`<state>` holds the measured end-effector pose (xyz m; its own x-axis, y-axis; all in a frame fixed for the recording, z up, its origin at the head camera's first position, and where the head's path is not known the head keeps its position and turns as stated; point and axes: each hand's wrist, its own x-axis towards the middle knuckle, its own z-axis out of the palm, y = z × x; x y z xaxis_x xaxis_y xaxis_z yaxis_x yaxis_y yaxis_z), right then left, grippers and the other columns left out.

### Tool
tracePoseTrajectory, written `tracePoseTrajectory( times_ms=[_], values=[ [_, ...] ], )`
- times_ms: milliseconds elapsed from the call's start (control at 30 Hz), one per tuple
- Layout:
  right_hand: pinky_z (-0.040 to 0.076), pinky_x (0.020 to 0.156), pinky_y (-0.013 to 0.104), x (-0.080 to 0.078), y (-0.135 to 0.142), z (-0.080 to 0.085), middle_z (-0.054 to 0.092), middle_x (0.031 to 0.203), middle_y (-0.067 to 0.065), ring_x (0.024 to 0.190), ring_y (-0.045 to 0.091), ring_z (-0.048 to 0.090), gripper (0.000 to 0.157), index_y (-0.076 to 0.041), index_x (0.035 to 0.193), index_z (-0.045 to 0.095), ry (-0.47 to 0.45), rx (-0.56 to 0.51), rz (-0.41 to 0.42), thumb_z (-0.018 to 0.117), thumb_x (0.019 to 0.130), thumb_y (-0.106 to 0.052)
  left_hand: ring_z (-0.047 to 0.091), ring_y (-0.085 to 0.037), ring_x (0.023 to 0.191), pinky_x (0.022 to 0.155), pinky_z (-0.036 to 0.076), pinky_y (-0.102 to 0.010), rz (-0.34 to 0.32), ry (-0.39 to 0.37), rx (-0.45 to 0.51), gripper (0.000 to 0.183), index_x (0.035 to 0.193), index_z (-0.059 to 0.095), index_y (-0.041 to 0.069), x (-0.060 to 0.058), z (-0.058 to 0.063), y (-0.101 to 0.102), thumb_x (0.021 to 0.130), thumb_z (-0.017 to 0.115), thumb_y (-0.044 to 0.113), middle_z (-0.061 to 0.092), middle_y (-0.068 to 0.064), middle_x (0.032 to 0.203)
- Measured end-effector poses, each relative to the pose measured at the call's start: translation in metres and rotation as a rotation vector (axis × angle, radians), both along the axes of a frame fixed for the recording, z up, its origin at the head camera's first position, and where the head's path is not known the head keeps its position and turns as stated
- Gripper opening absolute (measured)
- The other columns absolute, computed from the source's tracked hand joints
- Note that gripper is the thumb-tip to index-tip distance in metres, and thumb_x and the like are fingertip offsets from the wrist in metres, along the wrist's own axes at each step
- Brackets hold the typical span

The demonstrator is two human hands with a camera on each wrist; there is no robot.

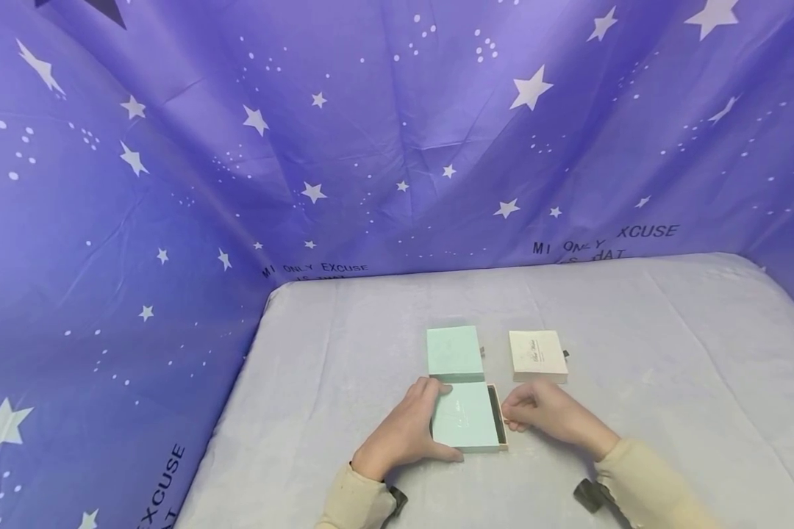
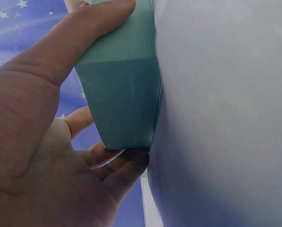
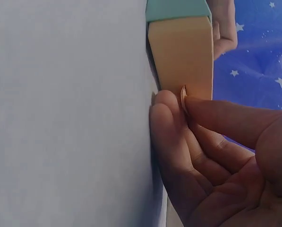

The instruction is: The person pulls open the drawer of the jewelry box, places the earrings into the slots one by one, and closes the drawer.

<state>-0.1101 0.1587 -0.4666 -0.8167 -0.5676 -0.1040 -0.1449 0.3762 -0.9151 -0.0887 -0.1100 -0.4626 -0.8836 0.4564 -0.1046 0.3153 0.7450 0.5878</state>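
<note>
A mint-green drawer box point(image 1: 463, 417) lies on the bed-like surface, its peach-orange inner drawer point(image 3: 183, 52) slid a little way out on the right. Dark lining shows in the gap. My left hand point(image 1: 410, 422) grips the box's sleeve from the left, with the thumb along the near side and fingers around the far side. At the drawer's right end, my right hand point(image 1: 549, 413) pinches a small ribbon pull tab point(image 3: 183, 97) between thumb and fingers. What the drawer contains is hidden under the sleeve.
Right behind the gripped box lies another mint-green box point(image 1: 453, 351) with a grey tab on its right. A cream box point(image 1: 536, 353) with dark print and a black tab sits behind my right hand. Purple star-patterned cloth point(image 1: 403, 132) encloses the pale covered surface point(image 1: 344, 330).
</note>
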Motion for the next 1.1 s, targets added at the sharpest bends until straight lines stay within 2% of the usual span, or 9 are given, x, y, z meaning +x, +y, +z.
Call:
tracePoseTrajectory(
  times_ms=[367, 467, 600, 733, 867, 1000, 1100],
  values=[
    [0.054, 0.070, 0.021, -0.001, -0.012, -0.001, 0.074, 0.083, 0.001, 0.074, 0.006, 0.064, 0.012, -0.004, 0.090, 0.074, 0.098, 0.073, 0.003, 0.067, 0.091, -0.014, 0.047, -0.010, 0.113, 0.105, 0.046, -0.030, -0.001, 0.001, -0.003, 0.094, 0.136, 0.044, 0.015, -0.001, -0.001, 0.002, 0.061, 0.093, 0.043, 0.048, 0.002, 0.128],
    [0.053, 0.075, 0.023, -0.001, -0.011, -0.001, 0.074, 0.086, -0.003, 0.080, 0.005, 0.064, 0.011, -0.008, 0.092, 0.075, 0.133, 0.105, -0.011, 0.068, 0.091, -0.017, 0.048, -0.011, 0.114, 0.106, 0.046, -0.031, -0.004, 0.000, -0.001, 0.094, 0.136, 0.044, 0.015, -0.001, -0.001, 0.002, 0.062, 0.093, 0.043, 0.048, 0.002, 0.129],
    [0.056, 0.078, 0.026, 0.001, -0.009, 0.000, 0.073, 0.091, -0.002, 0.085, 0.010, 0.067, 0.013, -0.007, 0.098, 0.073, 0.167, 0.127, -0.054, 0.068, 0.092, -0.017, 0.048, -0.012, 0.116, 0.107, 0.045, -0.032, 0.003, -0.003, -0.008, 0.093, 0.135, 0.044, 0.015, -0.001, -0.001, 0.001, 0.061, 0.094, 0.043, 0.048, 0.001, 0.130],
    [0.058, 0.083, 0.033, 0.003, -0.008, 0.005, 0.071, 0.105, 0.008, 0.094, 0.019, 0.069, 0.027, 0.000, 0.113, 0.067, 0.160, 0.132, -0.098, 0.067, 0.093, -0.019, 0.048, -0.012, 0.117, 0.108, 0.044, -0.033, 0.019, -0.019, -0.013, 0.095, 0.136, 0.044, 0.016, -0.001, 0.000, 0.002, 0.060, 0.094, 0.043, 0.049, 0.001, 0.131],
    [0.056, 0.090, 0.039, 0.005, -0.008, 0.011, 0.065, 0.120, 0.020, 0.107, 0.033, 0.066, 0.046, 0.006, 0.124, 0.059, 0.164, 0.091, -0.103, 0.070, 0.092, -0.026, 0.049, -0.012, 0.117, 0.108, 0.044, -0.033, 0.019, -0.023, -0.019, 0.096, 0.137, 0.043, 0.016, -0.001, 0.000, 0.002, 0.061, 0.093, 0.045, 0.048, 0.001, 0.131],
    [0.054, 0.094, 0.045, 0.009, -0.011, 0.012, 0.060, 0.127, 0.024, 0.115, 0.041, 0.061, 0.060, 0.006, 0.129, 0.055, 0.244, 0.063, -0.074, 0.074, 0.088, -0.033, 0.047, -0.012, 0.115, 0.107, 0.045, -0.033, 0.004, -0.015, -0.019, 0.095, 0.137, 0.042, 0.015, 0.000, 0.000, 0.001, 0.062, 0.093, 0.045, 0.047, 0.000, 0.131],
    [0.051, 0.097, 0.049, 0.013, -0.015, 0.012, 0.059, 0.130, 0.020, 0.117, 0.039, 0.059, 0.071, 0.003, 0.131, 0.054, 0.316, 0.107, -0.063, 0.078, 0.083, -0.042, 0.047, -0.012, 0.114, 0.106, 0.045, -0.032, -0.010, -0.002, -0.017, 0.094, 0.137, 0.042, 0.014, 0.000, 0.001, 0.001, 0.063, 0.092, 0.044, 0.047, 0.000, 0.131]
  ],
)
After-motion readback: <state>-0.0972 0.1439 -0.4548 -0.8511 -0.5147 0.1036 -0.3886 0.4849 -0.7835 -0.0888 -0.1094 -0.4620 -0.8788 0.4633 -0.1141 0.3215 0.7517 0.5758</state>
